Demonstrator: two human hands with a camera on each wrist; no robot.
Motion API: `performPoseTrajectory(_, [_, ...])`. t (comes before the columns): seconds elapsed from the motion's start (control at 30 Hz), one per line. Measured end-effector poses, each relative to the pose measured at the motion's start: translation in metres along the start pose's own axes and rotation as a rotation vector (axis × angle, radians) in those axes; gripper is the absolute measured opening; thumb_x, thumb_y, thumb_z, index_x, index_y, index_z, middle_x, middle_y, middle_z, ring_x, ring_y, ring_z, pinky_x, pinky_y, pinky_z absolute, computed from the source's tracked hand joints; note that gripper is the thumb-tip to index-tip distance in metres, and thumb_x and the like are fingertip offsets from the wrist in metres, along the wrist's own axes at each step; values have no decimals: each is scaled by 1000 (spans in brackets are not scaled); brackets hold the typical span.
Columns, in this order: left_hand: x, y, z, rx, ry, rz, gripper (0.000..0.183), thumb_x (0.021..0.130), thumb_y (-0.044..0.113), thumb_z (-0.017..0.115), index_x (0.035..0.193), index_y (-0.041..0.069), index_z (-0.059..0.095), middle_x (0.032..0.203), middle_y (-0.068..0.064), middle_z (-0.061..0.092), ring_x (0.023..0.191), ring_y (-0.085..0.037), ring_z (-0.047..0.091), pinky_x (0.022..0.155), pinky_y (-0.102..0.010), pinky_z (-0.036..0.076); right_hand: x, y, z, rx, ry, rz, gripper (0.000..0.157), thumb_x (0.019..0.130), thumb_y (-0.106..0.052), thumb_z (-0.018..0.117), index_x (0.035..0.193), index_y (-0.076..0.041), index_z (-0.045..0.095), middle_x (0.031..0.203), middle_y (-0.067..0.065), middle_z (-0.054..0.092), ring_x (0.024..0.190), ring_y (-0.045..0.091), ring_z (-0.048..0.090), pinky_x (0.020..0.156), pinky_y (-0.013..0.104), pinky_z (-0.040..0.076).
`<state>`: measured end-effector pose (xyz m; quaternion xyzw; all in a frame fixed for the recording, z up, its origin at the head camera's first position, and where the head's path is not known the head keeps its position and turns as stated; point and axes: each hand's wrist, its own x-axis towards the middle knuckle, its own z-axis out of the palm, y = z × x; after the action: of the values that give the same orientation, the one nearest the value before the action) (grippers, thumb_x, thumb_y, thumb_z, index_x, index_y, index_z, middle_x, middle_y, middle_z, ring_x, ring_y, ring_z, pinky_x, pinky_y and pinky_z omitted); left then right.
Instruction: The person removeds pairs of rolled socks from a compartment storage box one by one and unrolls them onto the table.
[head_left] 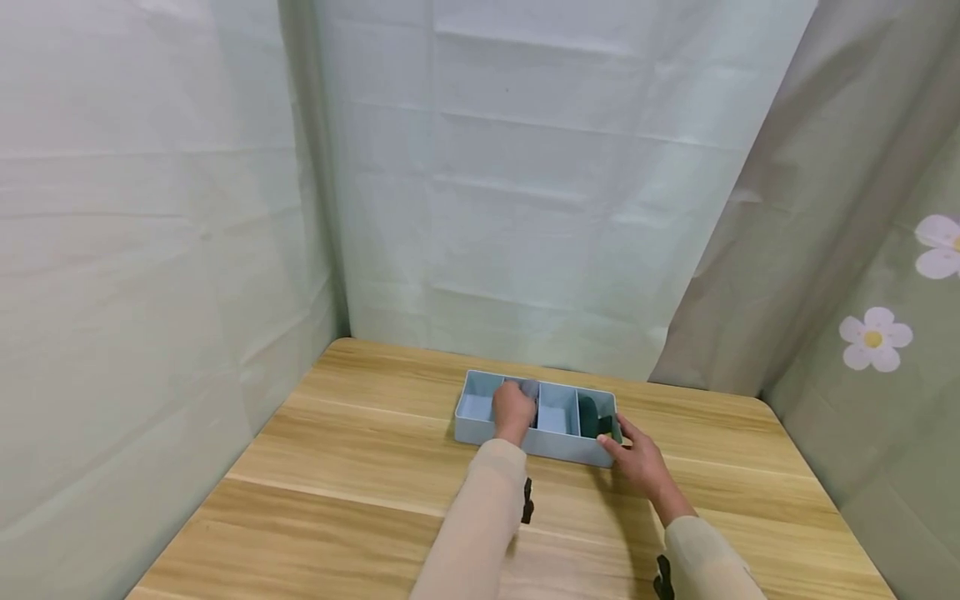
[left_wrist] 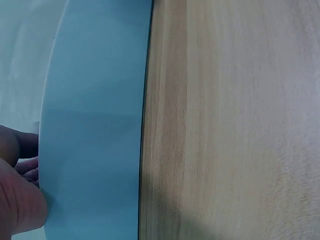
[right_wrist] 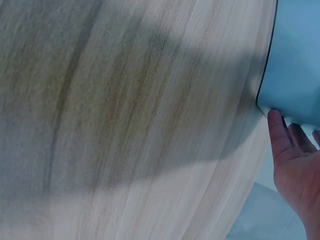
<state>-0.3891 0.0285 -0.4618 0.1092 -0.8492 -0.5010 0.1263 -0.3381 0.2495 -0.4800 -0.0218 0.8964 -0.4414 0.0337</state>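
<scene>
Inspector: Findings, largest first?

Assessor: The table is noted beneath the left hand and the right hand. On it a blue box, divided into four, is stationed under the left one and against the right one. A dark green item is lodged in the division just beside the right hand, on its left. A grey item, smaller as far as it shows, is seen against the left hand, on its right.

Inspector: Condition of the hands?

Assessor: By the right hand, the nearest corner of the box is held between thumb and fingers. The left hand is positioned in the second division with fingers curled; whether the grey item is gripped cannot be told, the fingertips being largely hidden.

Inspector: How is the step best executed?

Assessor: Work inside that division is judged in hand. The box should be steadied by the right hand, without its wall being squeezed. Dragging of the grey item against a divider should be avoided.
</scene>
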Motion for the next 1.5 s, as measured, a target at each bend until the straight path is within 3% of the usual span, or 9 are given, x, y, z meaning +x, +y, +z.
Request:
performPoseTrajectory(0.17, [0,3,-1,-37,-14,-1,10,87,3,64,82,1,73,86,-14,71,84,-31,66,73,-42,55,0,3,-3,-1,5,-8,71,101,-28,58,156,1,22,154,33,27,129,50,45,106,57,37])
performPoseTrajectory(0.27, [-2,3,0,-56,-40,-8,12,89,11,68,87,1,74,89,-13,71,84,-30,66,74,-43,55,0,4,-4,4,7,-12,71,101,-28,59,156,1,23,153,33,27,129,50,45,106,57,37])
performPoseTrajectory(0.4, [-1,1,5,-17,-78,0,27,83,20,81,99,-1,73,95,-15,71,88,-30,66,76,-43,55,-1,4,-3,4,7,-5,72,101,-29,59,156,1,23,153,32,27,129,51,45,106,58,37])
performPoseTrajectory(0.57, [0,0,7,18,-72,21,39,76,9,85,112,0,72,103,-17,71,98,-33,66,82,-44,55,0,5,-3,-2,10,-7,73,101,-30,59,156,1,23,153,32,28,129,50,45,106,57,37])
performPoseTrajectory(0.8, [0,-2,5,-19,-10,58,24,84,1,74,108,-2,73,100,-18,72,97,-34,67,82,-44,55,2,3,-2,-4,7,5,73,101,-30,59,156,0,22,154,32,26,130,50,44,107,57,36])
performPoseTrajectory(1.03, [6,-2,-3,-31,6,72,23,88,0,64,108,0,74,103,-17,72,100,-35,66,85,-44,55,6,1,4,-1,-7,10,74,101,-33,58,157,-1,20,155,31,24,131,50,43,106,57,37])
performPoseTrajectory(1.3, [21,0,-19,-63,-1,148,24,85,1,69,108,0,75,105,-16,72,100,-32,67,86,-41,55,13,-3,8,-15,3,-34,72,102,-30,57,155,3,22,154,32,26,129,51,45,106,57,37])
performPoseTrajectory(1.5, [33,3,-32,-96,-55,135,26,89,3,69,114,0,73,111,-16,71,101,-30,66,88,-43,54,16,-8,6,-30,12,-30,72,102,-31,57,155,3,22,153,34,26,128,51,45,106,58,37])
